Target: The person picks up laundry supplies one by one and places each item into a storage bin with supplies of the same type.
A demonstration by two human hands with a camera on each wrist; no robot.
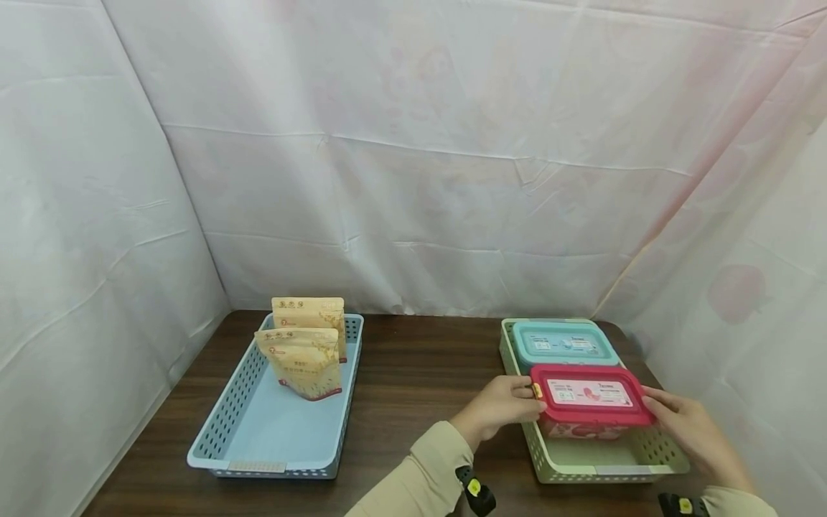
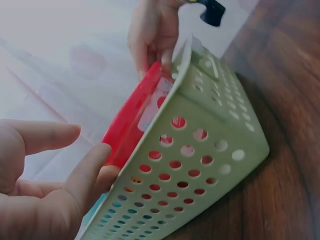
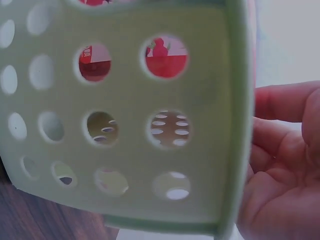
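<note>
A red lidded plastic box [image 1: 593, 395] with a pink and white label sits inside the green basket [image 1: 533, 449], in front of a light-blue lidded box [image 1: 565, 343]. My left hand [image 1: 504, 408] holds the red box at its left end, beside a yellow latch; the left wrist view shows fingertips on its red edge [image 2: 131, 127]. At the opposite end my right hand [image 1: 694, 434] grips the lid's edge. Behind the basket wall [image 3: 200, 100] in the right wrist view, the right fingertips are partly hidden. Red shows through the basket's holes.
To the left stands a blue basket [image 1: 278, 438] with two beige pouches [image 1: 304, 362] upright towards its back. Dark wooden tabletop [image 1: 420, 359] lies between the baskets. Pale curtains [image 1: 413, 179] hang behind and at both sides.
</note>
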